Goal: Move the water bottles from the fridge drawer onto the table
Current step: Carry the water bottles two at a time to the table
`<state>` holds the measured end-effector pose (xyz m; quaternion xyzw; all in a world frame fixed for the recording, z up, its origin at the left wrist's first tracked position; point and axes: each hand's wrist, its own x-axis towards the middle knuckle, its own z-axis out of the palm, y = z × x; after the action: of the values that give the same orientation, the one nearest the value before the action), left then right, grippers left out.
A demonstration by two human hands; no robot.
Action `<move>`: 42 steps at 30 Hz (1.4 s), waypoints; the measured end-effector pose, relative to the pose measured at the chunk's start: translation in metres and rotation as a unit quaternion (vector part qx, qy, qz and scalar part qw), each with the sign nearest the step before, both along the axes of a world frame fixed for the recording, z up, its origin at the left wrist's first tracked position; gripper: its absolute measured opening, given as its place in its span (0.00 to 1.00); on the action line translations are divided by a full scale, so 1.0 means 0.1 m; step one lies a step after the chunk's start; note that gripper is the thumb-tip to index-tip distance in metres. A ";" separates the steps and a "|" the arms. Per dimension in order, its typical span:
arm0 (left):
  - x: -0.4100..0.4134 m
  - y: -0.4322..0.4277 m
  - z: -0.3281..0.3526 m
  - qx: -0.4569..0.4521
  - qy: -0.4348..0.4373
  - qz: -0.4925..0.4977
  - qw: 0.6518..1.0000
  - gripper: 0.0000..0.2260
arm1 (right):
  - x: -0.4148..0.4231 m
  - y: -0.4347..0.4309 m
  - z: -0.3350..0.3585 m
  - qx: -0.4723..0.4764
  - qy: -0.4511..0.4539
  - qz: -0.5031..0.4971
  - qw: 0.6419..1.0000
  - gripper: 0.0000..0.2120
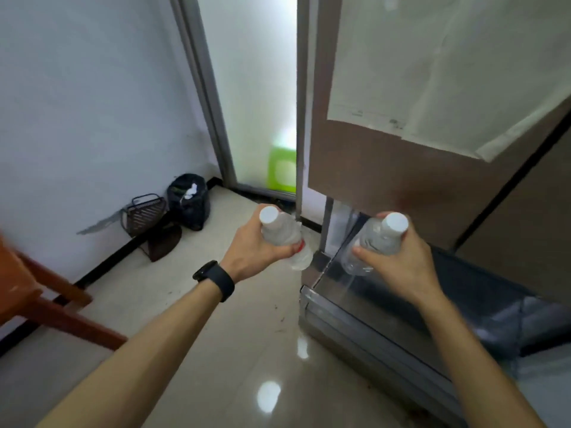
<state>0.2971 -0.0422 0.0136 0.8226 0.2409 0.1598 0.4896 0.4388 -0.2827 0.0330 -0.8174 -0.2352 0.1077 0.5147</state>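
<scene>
My left hand (251,250) grips a clear water bottle (282,231) with a white cap and a red label edge, held over the floor left of the fridge. My right hand (398,261) grips a second clear water bottle (375,239) with a white cap, above the near left corner of the fridge drawer (370,322). The drawer stands pulled out at the bottom of the brown fridge (401,168). Its inside looks dark, and I cannot tell what it holds. The table is out of view.
An orange-brown wooden piece of furniture (46,301) juts in at the left edge. A black bin (188,200) and dark baskets (148,214) stand against the white wall. A sliding glass door (256,103) with a green stool (282,169) behind it lies ahead. The floor is glossy tile (216,350).
</scene>
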 end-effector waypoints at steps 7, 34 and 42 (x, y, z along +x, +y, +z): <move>-2.01 1.23 0.10 0.034 0.023 0.175 0.984 0.26 | -1.27 1.88 0.19 -0.036 -0.058 0.213 0.975 0.27; -7.46 4.72 -0.65 -0.030 0.167 0.532 0.830 0.25 | -6.21 7.37 -0.83 -0.145 -0.008 0.610 0.779 0.27; -7.86 6.17 -0.96 0.001 0.239 0.555 0.797 0.28 | -6.81 8.92 -1.10 -0.195 -0.030 0.602 0.773 0.35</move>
<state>-0.4893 0.5743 -0.0822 0.5604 0.7652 0.2026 0.2436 -0.2423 0.6097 -0.0768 -0.5941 -0.6689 0.4144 0.1669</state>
